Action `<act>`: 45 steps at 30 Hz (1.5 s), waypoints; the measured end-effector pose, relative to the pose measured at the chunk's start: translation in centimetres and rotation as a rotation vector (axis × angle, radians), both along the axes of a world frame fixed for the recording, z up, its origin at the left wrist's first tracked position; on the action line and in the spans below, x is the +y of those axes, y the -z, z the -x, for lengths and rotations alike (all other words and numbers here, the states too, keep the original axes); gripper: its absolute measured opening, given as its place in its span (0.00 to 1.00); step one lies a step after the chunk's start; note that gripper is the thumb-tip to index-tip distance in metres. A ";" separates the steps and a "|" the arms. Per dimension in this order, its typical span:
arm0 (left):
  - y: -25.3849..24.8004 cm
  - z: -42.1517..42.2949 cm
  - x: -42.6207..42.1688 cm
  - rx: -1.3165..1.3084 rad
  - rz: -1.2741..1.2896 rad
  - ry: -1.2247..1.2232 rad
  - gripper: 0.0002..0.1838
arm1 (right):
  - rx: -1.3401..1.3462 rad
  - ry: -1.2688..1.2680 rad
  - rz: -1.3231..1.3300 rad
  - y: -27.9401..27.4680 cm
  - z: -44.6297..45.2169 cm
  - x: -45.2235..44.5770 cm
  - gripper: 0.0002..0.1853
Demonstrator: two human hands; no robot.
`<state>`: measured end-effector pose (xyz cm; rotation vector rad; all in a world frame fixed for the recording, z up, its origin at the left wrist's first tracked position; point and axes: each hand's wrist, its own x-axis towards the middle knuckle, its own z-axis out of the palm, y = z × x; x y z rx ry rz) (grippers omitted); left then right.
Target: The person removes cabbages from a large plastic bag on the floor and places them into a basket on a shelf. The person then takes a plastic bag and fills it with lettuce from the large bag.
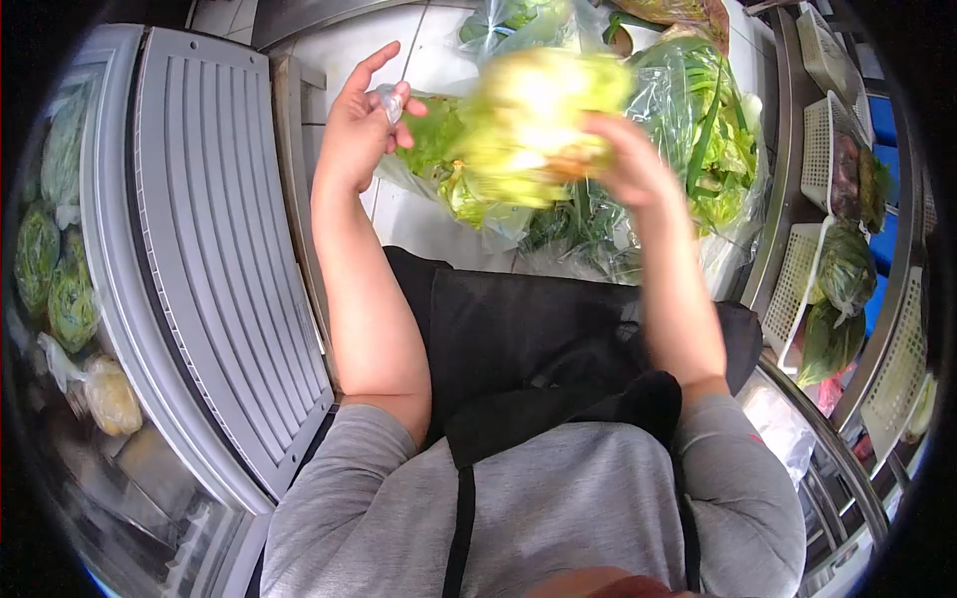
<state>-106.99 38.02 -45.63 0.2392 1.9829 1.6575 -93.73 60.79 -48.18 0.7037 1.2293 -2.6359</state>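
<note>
My right hand [633,164] is closed on a head of lettuce [543,120], pale green and smeared by motion. My left hand [359,130] pinches a crumpled bit of a clear plastic bag [392,104] between thumb and fingers, its index finger raised. Loose green lettuce leaves [434,135] lie just right of that hand, partly hidden behind the lettuce head. Under and beside my right hand are clear bags with dark leafy greens [578,229] and a bag of lettuce and long green stalks [713,149].
White tiles [439,50] form the floor. A grey ribbed panel [214,219] stands on the left beside a glass-fronted fridge [65,269] with bagged vegetables. At the right, a metal rack holds white baskets [822,149] of produce. A black apron [538,329] covers my lap.
</note>
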 end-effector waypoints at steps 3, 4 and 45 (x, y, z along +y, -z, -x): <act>-0.1 -0.2 -0.9 -0.018 0.034 -0.070 0.25 | -0.084 0.007 -0.020 6.3 4.9 -7.1 0.34; 0.3 0.1 -1.9 -0.070 -0.077 -0.086 0.25 | -0.160 0.138 -0.001 5.6 5.3 -8.4 0.35; 4.0 3.0 -0.2 -0.246 -0.486 -0.411 0.27 | -0.706 -0.808 -1.390 17.5 -16.6 15.2 0.17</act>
